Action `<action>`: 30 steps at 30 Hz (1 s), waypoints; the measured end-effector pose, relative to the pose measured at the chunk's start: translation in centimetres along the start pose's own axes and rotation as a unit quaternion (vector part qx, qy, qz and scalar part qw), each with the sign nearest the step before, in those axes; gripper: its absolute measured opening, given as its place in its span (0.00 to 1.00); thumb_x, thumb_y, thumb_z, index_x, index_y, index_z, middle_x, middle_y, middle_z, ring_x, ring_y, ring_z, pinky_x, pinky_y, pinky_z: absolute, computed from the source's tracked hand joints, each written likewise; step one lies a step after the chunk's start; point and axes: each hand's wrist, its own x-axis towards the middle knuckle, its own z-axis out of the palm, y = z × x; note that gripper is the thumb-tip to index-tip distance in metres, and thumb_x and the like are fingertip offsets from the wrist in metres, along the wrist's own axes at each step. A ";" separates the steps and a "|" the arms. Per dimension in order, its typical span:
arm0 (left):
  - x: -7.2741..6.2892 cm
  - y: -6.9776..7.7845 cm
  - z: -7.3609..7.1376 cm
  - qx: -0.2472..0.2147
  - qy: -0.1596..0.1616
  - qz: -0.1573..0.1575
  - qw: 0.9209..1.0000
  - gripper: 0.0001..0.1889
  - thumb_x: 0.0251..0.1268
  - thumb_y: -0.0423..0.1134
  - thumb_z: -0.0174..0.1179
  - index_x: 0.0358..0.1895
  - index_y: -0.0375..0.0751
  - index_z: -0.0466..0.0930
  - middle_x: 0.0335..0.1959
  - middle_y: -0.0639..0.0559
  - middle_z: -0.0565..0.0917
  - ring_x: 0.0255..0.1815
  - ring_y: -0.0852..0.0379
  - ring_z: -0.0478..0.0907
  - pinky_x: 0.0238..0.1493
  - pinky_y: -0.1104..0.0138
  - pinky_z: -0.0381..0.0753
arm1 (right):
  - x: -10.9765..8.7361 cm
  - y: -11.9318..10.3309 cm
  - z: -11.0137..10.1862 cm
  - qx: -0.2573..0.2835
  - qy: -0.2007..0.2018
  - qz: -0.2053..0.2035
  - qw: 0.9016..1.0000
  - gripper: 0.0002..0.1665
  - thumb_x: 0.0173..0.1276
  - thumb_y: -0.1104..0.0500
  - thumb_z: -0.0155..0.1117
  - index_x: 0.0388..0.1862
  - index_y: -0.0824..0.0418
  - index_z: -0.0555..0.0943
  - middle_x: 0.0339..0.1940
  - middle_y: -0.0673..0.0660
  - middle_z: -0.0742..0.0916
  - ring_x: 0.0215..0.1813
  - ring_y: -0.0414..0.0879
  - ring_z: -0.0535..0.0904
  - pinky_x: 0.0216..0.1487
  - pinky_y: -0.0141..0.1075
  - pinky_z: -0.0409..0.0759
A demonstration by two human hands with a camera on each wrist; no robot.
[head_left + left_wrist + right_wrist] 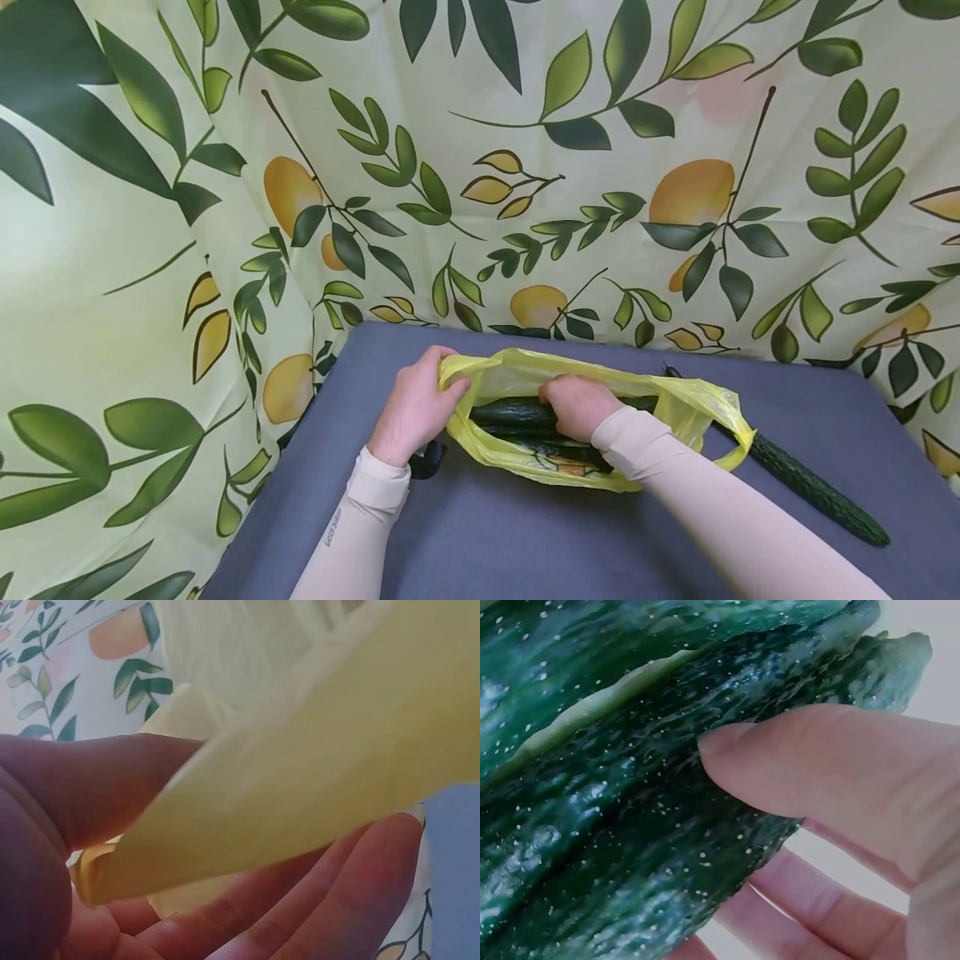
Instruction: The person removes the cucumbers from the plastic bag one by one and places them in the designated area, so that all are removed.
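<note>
Closest to you are your two arms, in pale sleeves. The left sleeve has small dark writing on it, and the right sleeve comes in from the other side. Under them is a blue-gray table.

Just beside your left wrist sits a small black thing, partly hidden, so you can't tell what it is.

Next comes a yellow plastic bag, lying on the table with its mouth wide open toward you. Your left hand is grasping the bag's left edge, with the thumb on one side of the plastic and the fingers on the other.

Your right hand is down inside the bag. It is grasping a dark green cucumber, thumb on top and fingers tucked under; whether it has more than one is hard to tell. The skin is bumpy with tiny pale dots. More cucumbers lie close beside it in the bag.

Over to the right, a long bumpy cucumber lies slanted on the table, and its far part goes behind the bag.

Farthest away, behind the table, hangs a pale cloth with green leaves and orange fruit on it.
</note>
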 end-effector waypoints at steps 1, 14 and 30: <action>0.0 0.0 0.0 0.000 0.000 0.001 1.000 0.21 0.73 0.43 0.69 0.65 0.42 0.80 0.44 0.46 0.89 0.33 0.55 0.81 0.34 0.64 0.80 | -0.1 0.0 -0.1 -0.001 0.000 -0.001 1.000 0.16 0.55 0.74 0.75 0.29 0.53 0.84 0.31 0.53 0.89 0.35 0.48 0.86 0.34 0.51 0.86; -0.2 0.4 -0.5 -0.003 0.018 0.004 1.000 0.19 0.74 0.43 0.68 0.63 0.43 0.81 0.44 0.46 0.90 0.33 0.54 0.82 0.34 0.64 0.80 | -0.9 0.2 -1.4 0.023 -0.031 0.000 0.999 0.16 0.55 0.74 0.74 0.33 0.53 0.87 0.33 0.50 0.90 0.35 0.45 0.84 0.35 0.49 0.85; -0.3 0.2 -0.5 -0.006 0.024 0.007 1.000 0.19 0.75 0.43 0.68 0.63 0.43 0.81 0.42 0.46 0.89 0.32 0.54 0.81 0.31 0.64 0.79 | -2.1 1.3 -3.1 0.041 -0.046 -0.026 0.998 0.18 0.61 0.69 0.77 0.47 0.53 0.89 0.46 0.53 0.93 0.48 0.50 0.89 0.53 0.51 0.88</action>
